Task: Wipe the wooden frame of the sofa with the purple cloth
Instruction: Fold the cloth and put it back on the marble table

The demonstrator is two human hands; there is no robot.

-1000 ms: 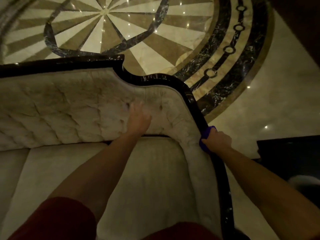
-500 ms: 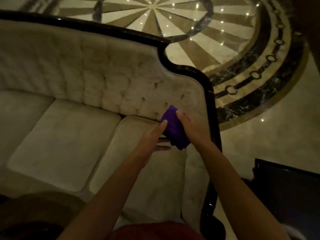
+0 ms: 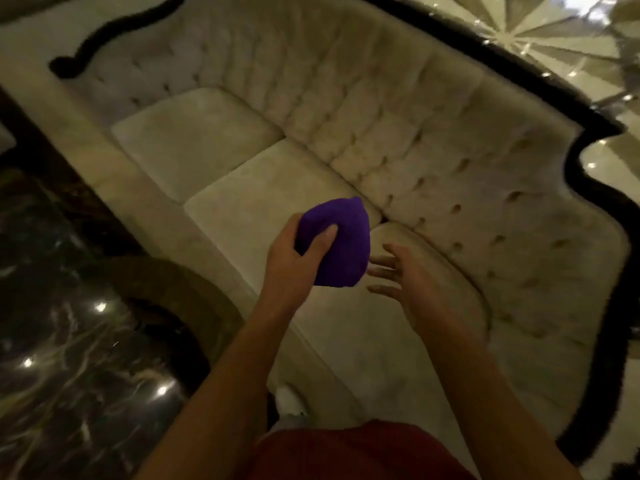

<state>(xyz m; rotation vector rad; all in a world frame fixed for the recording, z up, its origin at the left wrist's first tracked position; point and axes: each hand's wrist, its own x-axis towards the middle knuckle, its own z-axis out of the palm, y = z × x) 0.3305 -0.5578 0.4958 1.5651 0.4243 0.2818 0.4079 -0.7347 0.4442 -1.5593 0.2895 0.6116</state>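
Observation:
The purple cloth (image 3: pixel 341 244), bunched up, hangs in the air above the sofa's seat cushions. My left hand (image 3: pixel 294 251) grips it from the left, thumb across its front. My right hand (image 3: pixel 412 282) is just right of the cloth with fingers spread and holds nothing. The dark wooden frame (image 3: pixel 585 168) runs in a curved line along the top of the cream tufted sofa (image 3: pixel 398 133) and down its right arm. Another piece of the wooden frame (image 3: pixel 104 32) shows at the sofa's far left arm.
Polished dark marble floor (image 3: pixel 69 341) lies to the left, a patterned pale marble floor (image 3: pixel 554 26) beyond the sofa back. My red shorts (image 3: pixel 346 452) and a white shoe (image 3: pixel 291 400) show at the bottom, close to the sofa's front edge.
The cloth has passed from my right hand to my left. My right hand has let go and opened. The view has swung left, showing the whole sofa.

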